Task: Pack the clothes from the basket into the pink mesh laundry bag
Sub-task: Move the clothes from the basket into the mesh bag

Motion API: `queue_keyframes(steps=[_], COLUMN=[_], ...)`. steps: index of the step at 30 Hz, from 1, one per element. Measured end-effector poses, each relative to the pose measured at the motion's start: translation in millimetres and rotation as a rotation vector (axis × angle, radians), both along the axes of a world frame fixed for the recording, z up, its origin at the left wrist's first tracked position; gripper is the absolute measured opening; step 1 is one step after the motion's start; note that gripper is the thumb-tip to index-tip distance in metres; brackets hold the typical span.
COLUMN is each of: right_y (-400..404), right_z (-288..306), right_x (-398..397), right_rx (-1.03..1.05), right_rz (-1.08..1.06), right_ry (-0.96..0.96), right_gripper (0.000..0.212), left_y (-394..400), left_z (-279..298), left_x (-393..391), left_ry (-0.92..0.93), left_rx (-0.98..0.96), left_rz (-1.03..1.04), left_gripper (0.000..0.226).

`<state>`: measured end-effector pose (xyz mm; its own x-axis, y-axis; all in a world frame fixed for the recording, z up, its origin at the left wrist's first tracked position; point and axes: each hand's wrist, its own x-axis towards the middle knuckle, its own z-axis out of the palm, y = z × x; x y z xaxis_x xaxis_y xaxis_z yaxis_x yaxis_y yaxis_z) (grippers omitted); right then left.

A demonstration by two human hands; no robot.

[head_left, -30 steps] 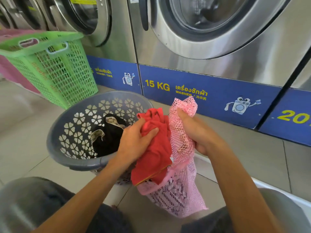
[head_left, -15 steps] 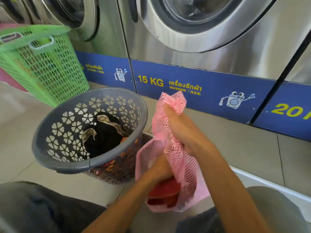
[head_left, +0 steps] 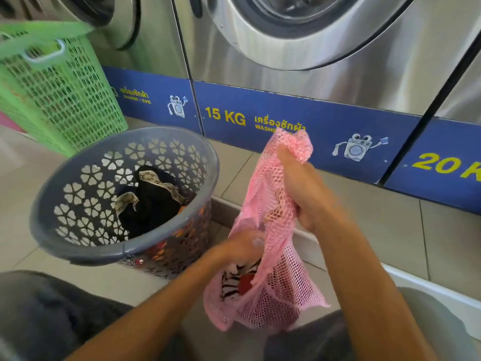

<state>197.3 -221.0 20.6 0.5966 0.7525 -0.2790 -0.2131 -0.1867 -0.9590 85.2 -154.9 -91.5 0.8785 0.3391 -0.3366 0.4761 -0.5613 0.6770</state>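
My left hand (head_left: 243, 247) sits at the mouth of the pink mesh bag (head_left: 276, 290), blurred; cannot tell how far its grip is open. Inside the bag: red cloth (head_left: 246, 284) and a striped piece (head_left: 230, 281). My right hand (head_left: 303, 188) is clenched on the bag's bunched top edge. Left, the grey basket (head_left: 86, 254) holds a black garment (head_left: 153, 201). Farther left, a green basket (head_left: 65, 100); beyond, steel washers (head_left: 299, 74).
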Motion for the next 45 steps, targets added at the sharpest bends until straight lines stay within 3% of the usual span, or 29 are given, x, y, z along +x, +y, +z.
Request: queue_keyframes(steps=[2,5,9,12,15,17,20,22,24,27,29,32,35,38,40,42,45], right_y=[-7,-12,6,28,50,62,80,90,97,106,109,109,109,108,108,105,100], right_z=[9,15,6,-7,-17,-21,-29,-37,-44,-49,-49,-51,-53,-50,-50,-49,-45], right_x=[12,19,-3,-22,-31,-37,-43,-45,-46,-45,-44,-43,-43,-45,-46,-47,-49], right_rx=[0.027,0.074,0.048,0.030,0.030,0.023,0.008,-0.002,-0.012,-0.044,-0.056,-0.065,-0.083,-0.078,-0.062,-0.054,-0.053], right_rz=[-0.126,-0.201,-0.128,-0.054,0.005,0.022,0.039,0.047,0.060,0.078,0.081,0.072,0.088,0.117,0.134,0.139,0.135], right_ry=[0.031,0.079,0.086,0.070,0.046,0.040,0.005,-0.012,-0.033,-0.076,-0.093,-0.115,-0.147,-0.158,-0.163,-0.159,-0.144], right_gripper=[0.038,0.031,0.039,0.070,0.078,0.073,0.076,0.076,0.065,0.055,0.053,0.048,0.053,0.046,0.048,0.046,0.048], left_y=[25,53,99,137,172,192,221,239,258,279,285,282,282,281,275,261,233], left_z=[17,67,88,80,57,38,9,-7,-20,-36,-52,-73,-73,-44,-6,42,107], left_x=[-5,-28,-49,-59,-70,-74,-75,-76,-78,-86,-92,-99,-105,-104,-101,-104,-114], left_ry=[-0.016,-0.126,-0.321,-0.349,-0.239,-0.125,0.246,0.425,0.537,0.681,0.765,0.816,0.719,0.374,0.033,-0.342,-0.672], left_rx=[-0.126,-0.289,-0.220,-0.058,0.088,0.231,0.734,0.927,0.903,0.642,0.525,0.519,0.548,0.478,0.130,-0.296,-0.557], left_rz=[0.091,0.215,0.417,0.575,0.605,0.546,0.350,0.280,0.312,0.481,0.497,0.455,0.468,0.621,0.890,1.044,0.916], left_gripper=[0.035,0.024,0.019,0.009,0.010,0.020,0.050,0.072,0.096,0.118,0.119,0.097,0.067,0.037,0.021,0.021,0.040])
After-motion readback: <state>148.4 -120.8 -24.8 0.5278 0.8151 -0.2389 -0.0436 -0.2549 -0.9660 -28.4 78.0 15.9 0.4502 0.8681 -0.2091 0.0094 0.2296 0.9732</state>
